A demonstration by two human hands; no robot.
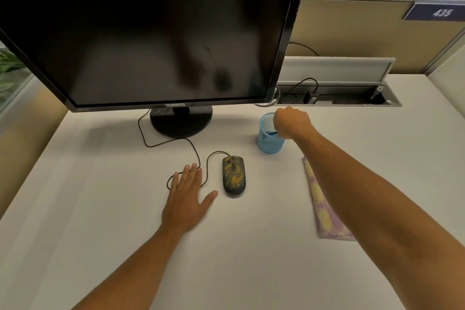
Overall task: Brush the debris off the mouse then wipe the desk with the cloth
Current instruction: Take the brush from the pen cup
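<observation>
A black wired mouse (234, 175) lies on the white desk (100, 209), speckled with yellow debris. My left hand (187, 196) rests flat and open on the desk just left of it, fingers over the mouse cable. My right hand (292, 122) is curled over the rim of a blue mesh pen cup (266, 141), its fingers reaching inside; a dark blue thing shows under the palm, and whether the hand grips it is hidden. A folded purple and yellow cloth (324, 214) lies at the right, partly under my right forearm.
A large dark monitor (151, 33) on a round black stand (181, 121) fills the back left. An open cable tray (337, 95) with plugs sits behind the pen cup. Partition walls border the desk at the back and right.
</observation>
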